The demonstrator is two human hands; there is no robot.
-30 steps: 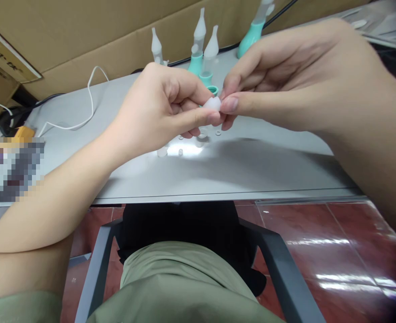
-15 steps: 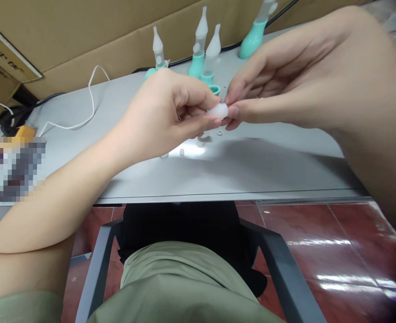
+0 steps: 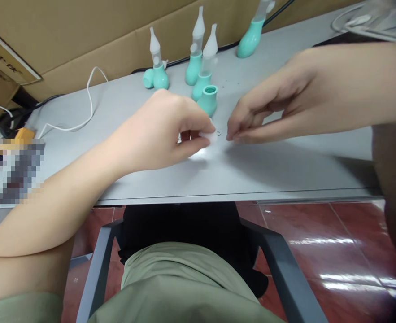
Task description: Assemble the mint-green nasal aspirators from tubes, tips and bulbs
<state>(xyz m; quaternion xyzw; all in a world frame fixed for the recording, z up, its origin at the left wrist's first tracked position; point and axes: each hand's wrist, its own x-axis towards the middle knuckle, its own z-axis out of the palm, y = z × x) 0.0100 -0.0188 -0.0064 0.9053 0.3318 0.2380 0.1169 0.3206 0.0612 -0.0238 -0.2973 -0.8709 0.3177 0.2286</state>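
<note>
My left hand (image 3: pixel 171 130) is closed over the desk, thumb and fingertips pinching a small white translucent plastic piece (image 3: pixel 212 136). Just to its right a tiny ring (image 3: pixel 219 133) lies on the desk. My right hand (image 3: pixel 275 103) hovers low beside that ring, fingertips pressed together; whether anything is between them is hidden. Behind my left fingers stands an open-topped teal rubber bulb (image 3: pixel 208 102), partly covered by the hand. Next to it is a nasal aspirator (image 3: pixel 202 80) with a teal bulb and pointed white tip.
More nasal aspirators stand along the back: one (image 3: pixel 194 67) in the middle, one (image 3: pixel 160 76) left beside a lying teal bulb (image 3: pixel 148 78), one (image 3: pixel 250 39) right. A white cable (image 3: pixel 92 98) crosses the grey desk (image 3: pixel 164 184). Cardboard (image 3: pixel 93 36) rises behind.
My hands have moved apart. The right hand has let go of the white piece and dropped lower, near the ring. My left hand has lowered toward the desk, still holding the piece.
</note>
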